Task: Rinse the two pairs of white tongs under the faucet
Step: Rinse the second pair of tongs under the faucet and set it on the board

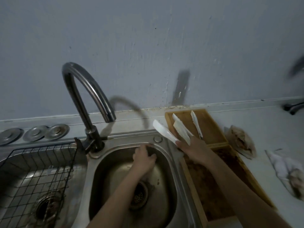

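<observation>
Two pairs of white tongs (179, 131) are seen fanned out from the right hand (194, 148), gripped at their near ends, over the seam between the sink (171, 163) rim and a wooden board (212, 129). The fingers are closed round the handles; four white blades are spread upward and toward the wall, the leftmost one reaching over the sink's back-right corner, the rightmost over the board. Exact finger placement can't be made out, due to blur.

The left hand (144, 157) is held inside the right-hand basin, palm down, fingers partly curled against the back wall of the basin, w/ nothing in it. The drain strainer (139, 194) is visible just below the forearm.

A curved metal faucet (85, 94) is mounted at the back edge between the two basins, its spout aimed over the right basin; no running water is visible. A black wire rack (37, 171) is set in the left basin. Three round metal caps (35, 133) are lined up along the back-left edge of the surface. Crumpled, stained wrappers (241, 142) are seen on the surface to the right of the board.
</observation>
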A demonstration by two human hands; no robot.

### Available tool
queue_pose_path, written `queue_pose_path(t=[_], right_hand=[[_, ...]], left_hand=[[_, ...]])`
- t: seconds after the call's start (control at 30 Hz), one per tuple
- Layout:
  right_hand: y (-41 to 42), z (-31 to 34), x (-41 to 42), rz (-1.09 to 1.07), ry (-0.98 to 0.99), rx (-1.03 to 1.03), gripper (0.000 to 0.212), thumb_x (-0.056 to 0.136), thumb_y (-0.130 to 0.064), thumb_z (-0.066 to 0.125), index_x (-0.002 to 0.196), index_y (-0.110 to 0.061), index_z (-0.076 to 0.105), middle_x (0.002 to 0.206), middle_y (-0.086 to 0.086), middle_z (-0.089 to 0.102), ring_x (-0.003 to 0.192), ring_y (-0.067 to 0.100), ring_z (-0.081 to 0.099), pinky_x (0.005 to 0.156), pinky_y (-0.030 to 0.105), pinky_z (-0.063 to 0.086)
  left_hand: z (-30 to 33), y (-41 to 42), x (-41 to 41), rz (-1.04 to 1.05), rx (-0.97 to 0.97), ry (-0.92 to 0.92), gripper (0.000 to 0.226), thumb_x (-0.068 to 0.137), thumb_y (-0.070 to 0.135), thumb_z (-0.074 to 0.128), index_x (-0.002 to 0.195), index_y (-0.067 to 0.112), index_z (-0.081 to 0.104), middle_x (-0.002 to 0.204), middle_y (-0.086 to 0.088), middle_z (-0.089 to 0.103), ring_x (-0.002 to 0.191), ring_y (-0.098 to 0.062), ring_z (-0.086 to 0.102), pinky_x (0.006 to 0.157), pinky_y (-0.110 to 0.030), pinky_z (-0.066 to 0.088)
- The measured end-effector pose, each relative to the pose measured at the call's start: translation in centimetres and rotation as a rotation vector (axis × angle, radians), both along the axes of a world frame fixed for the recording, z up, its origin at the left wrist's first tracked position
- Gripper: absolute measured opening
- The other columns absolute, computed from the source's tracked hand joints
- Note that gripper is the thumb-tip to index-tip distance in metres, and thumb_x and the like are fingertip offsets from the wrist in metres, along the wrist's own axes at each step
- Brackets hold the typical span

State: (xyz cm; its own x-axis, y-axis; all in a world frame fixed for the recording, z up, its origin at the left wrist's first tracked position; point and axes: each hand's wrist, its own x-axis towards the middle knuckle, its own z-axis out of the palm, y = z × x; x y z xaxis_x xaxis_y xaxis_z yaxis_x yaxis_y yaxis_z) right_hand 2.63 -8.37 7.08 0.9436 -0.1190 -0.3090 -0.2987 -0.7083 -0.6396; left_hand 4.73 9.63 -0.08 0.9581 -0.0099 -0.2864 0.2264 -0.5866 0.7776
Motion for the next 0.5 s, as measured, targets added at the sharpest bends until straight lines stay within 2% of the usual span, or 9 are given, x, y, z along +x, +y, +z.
queue_pose_path(t=[0.07, 0.1, 0.2, 0.3, 0.37, 0.5], right_hand=[[-2.5, -0.1, 1.5, -0.108, -0.087, -0.067, 0.038, 0.087, -0.047, 0.055, 0.092, -0.01, 0.056, 0.072, -0.002, 0.06, 0.058, 0.009, 0.058, 0.045, 0.017, 0.041], [-4.0, -0.5, 2.3, -0.156, -0.135, -0.138, 0.043, 0.084, -0.05, 0.057, 0.093, -0.008, 0.057, 0.074, 0.0, 0.061, 0.056, 0.008, 0.057, 0.044, 0.017, 0.039], [-7.0, -2.4, 4.5, -0.261, -0.182, -0.269, 0.066, 0.077, -0.063, 0.054, 0.1, -0.002, 0.06, 0.088, 0.008, 0.066, 0.066, 0.015, 0.06, 0.051, 0.021, 0.043], [-8.1, -3.7, 5.9, -0.282, -0.197, -0.281, 0.074, 0.076, -0.066, 0.051, 0.112, -0.002, 0.054, 0.106, 0.015, 0.064, 0.087, 0.024, 0.065, 0.072, 0.035, 0.057], [-8.1, -4.2, 6.6, -0.286, -0.173, -0.309, 0.074, 0.084, -0.058, 0.049, 0.128, 0.0, 0.038, 0.124, 0.019, 0.053, 0.106, 0.03, 0.058, 0.086, 0.038, 0.051], [-8.5, -5.7, 8.7, -0.286, -0.129, -0.358, 0.067, 0.088, -0.053, 0.046, 0.131, -0.003, 0.031, 0.127, 0.02, 0.046, 0.108, 0.031, 0.055, 0.085, 0.038, 0.048]], left_hand=[[0.8, -1.8, 1.0, -0.19, 0.0, -0.066, 0.011, 0.088, 0.013, 0.051, 0.094, 0.013, 0.059, 0.103, -0.009, 0.066, 0.098, -0.023, 0.062, 0.078, -0.024, 0.044], [1.2, -2.9, 1.8, -0.248, 0.007, -0.098, 0.01, 0.09, 0.012, 0.048, 0.09, 0.015, 0.058, 0.097, -0.008, 0.066, 0.091, -0.021, 0.062, 0.074, -0.024, 0.042], [2.4, -5.1, 3.9, -0.356, 0.142, -0.244, 0.017, 0.091, 0.014, 0.046, 0.101, 0.014, 0.06, 0.098, -0.008, 0.065, 0.081, -0.014, 0.056, 0.073, -0.026, 0.043], [2.3, -6.6, 6.0, -0.44, 0.283, -0.358, 0.024, 0.089, 0.013, 0.044, 0.108, 0.014, 0.061, 0.107, -0.009, 0.065, 0.089, -0.02, 0.061, 0.074, -0.028, 0.046], [1.3, -7.1, 7.1, -0.48, 0.342, -0.413, 0.025, 0.088, 0.015, 0.045, 0.106, 0.016, 0.061, 0.109, -0.007, 0.064, 0.097, -0.023, 0.062, 0.079, -0.033, 0.05], [-1.2, -7.9, 9.0, -0.584, 0.418, -0.44, 0.033, 0.086, 0.016, 0.046, 0.118, 0.02, 0.055, 0.116, -0.006, 0.059, 0.1, -0.023, 0.059, 0.084, -0.039, 0.052]])
